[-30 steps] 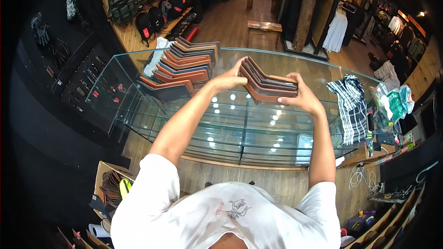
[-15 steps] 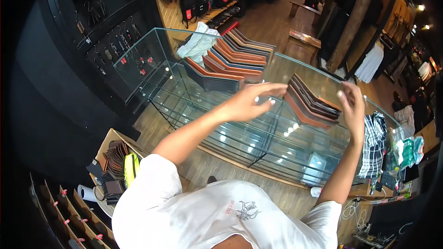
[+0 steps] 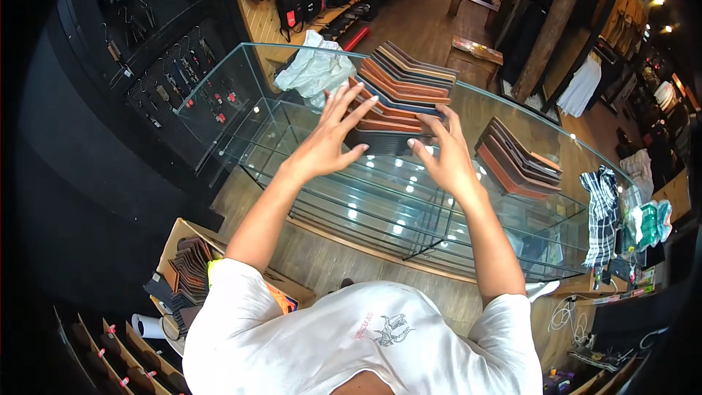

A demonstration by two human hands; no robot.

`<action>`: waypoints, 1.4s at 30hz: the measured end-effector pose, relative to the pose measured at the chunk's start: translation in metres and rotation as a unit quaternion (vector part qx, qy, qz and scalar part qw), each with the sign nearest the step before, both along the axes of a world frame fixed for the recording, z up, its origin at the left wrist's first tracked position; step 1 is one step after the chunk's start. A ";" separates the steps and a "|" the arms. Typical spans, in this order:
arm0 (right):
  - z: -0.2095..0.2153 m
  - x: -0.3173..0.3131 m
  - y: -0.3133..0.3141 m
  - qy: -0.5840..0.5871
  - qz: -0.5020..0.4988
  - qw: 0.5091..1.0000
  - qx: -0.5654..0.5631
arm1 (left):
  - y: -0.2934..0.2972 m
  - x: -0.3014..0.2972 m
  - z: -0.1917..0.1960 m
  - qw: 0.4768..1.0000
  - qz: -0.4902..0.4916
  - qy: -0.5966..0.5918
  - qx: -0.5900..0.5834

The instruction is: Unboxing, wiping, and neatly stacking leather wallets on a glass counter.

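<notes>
On the glass counter [image 3: 344, 190], a long row of folded wallets [image 3: 409, 91] stands nested in brown, orange, blue and black. My left hand [image 3: 327, 135] lies against the row's left end, its fingers spread over the edges and its thumb near the front wallet. At the right end, my right hand [image 3: 447, 153] touches the near wallets with parted, curved fingers, thumb low by the black front one. Both hands are open, with the near part of the row between them. A shorter group of brown and dark wallets [image 3: 515, 164] stands farther right.
Crumpled white plastic [image 3: 314, 69] lies left of the long row. A black-and-white plaid cloth [image 3: 601, 212] hangs at the counter's right end. Below left, a cardboard box [image 3: 179, 238] holds more wallets. A wooden bench [image 3: 475, 51] stands beyond the counter.
Both hands have moved left from around the shorter group to the long row. The shorter group sits farther right than before, and the long row has shifted right, away from the white plastic.
</notes>
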State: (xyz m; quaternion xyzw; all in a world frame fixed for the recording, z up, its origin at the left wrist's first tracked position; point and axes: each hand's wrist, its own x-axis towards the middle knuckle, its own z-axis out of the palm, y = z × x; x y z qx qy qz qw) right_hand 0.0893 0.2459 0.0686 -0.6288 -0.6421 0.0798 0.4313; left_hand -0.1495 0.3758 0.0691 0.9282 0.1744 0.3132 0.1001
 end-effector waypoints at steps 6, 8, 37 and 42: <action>-0.001 -0.019 0.000 -0.047 -0.052 0.997 0.018 | 0.016 -0.009 -0.018 0.995 0.063 -0.068 0.025; -0.005 -0.019 0.006 0.005 -0.045 0.999 0.027 | 0.024 -0.016 -0.029 0.990 0.066 -0.116 -0.036; 0.077 0.033 -0.039 0.200 0.020 0.973 0.117 | 0.031 -0.006 0.019 0.994 -0.087 -0.031 -0.058; 0.078 0.035 0.006 0.107 -0.008 0.986 0.128 | 0.025 0.019 0.008 0.995 -0.069 0.041 0.060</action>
